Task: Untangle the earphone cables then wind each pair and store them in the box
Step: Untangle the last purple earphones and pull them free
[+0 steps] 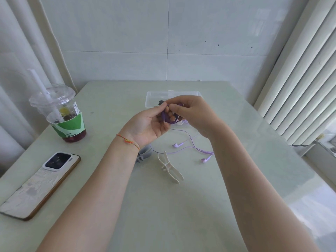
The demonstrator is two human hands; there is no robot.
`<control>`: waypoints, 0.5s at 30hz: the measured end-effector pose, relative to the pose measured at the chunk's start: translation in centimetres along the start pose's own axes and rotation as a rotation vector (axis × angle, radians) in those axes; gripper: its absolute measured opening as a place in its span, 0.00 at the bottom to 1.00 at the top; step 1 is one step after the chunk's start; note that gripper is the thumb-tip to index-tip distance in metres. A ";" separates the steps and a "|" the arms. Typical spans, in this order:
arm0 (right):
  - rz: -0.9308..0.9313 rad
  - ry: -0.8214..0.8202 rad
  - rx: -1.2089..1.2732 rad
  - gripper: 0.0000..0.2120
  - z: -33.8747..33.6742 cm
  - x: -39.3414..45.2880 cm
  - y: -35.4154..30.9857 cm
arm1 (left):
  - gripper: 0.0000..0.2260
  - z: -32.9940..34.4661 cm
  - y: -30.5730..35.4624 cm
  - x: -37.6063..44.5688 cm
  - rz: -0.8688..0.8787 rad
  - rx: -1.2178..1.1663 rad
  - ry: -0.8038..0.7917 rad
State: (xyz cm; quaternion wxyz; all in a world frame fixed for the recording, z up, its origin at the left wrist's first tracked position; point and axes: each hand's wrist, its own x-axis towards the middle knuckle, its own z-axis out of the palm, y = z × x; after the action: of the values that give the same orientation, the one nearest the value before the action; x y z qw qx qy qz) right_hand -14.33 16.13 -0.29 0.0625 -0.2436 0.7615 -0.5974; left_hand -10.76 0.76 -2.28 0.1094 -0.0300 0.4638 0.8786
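Centre frame: left hand and right hand both pinch a dark purple cable coil above the box | lilac earphones loose on tabletop below | cable light, limp (snags easily); grip near plug, not buds.

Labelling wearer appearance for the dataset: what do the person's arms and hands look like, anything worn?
Both forearms are bare, no sleeves or gloves in view. The left hand has a thin red-orange braided string bracelet at the wrist. The right hand shows nothing worn, no rings or watch visible.

Cup sleeve reads "DARE TO BE FRESH".
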 end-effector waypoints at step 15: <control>0.171 -0.055 0.091 0.11 0.1 0.1 0.3 | 0.17 0.6 -0.6 0.4 0.269 0.928 0.189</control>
State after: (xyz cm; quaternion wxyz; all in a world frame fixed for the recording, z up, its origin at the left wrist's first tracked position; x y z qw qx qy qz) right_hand -14.51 16.05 -0.59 0.1450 -0.1908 0.7497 -0.6168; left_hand -11.05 1.60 -2.49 -0.0458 0.0024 0.8138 0.5793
